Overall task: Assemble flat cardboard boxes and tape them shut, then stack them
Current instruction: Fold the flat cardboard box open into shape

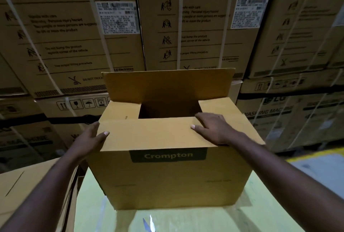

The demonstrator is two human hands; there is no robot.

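A brown cardboard box (167, 179) printed "Crompton" stands upright on a pale green surface (104, 217) in front of me. Its near top flap and both side flaps are folded down flat, while the far flap (167, 84) still stands up, leaving a dark gap in the middle. My left hand (89, 138) holds the box's upper left corner, thumb lying on the near flap and fingers down the left side. My right hand (212, 127) lies flat on the near flap's right end with straight fingers pressing it down.
A wall of large strapped appliance cartons (74, 32) with caution labels rises right behind the box. Another brown carton (28, 190) sits at my lower left. A pale sheet with a yellow edge (320, 168) lies at the right.
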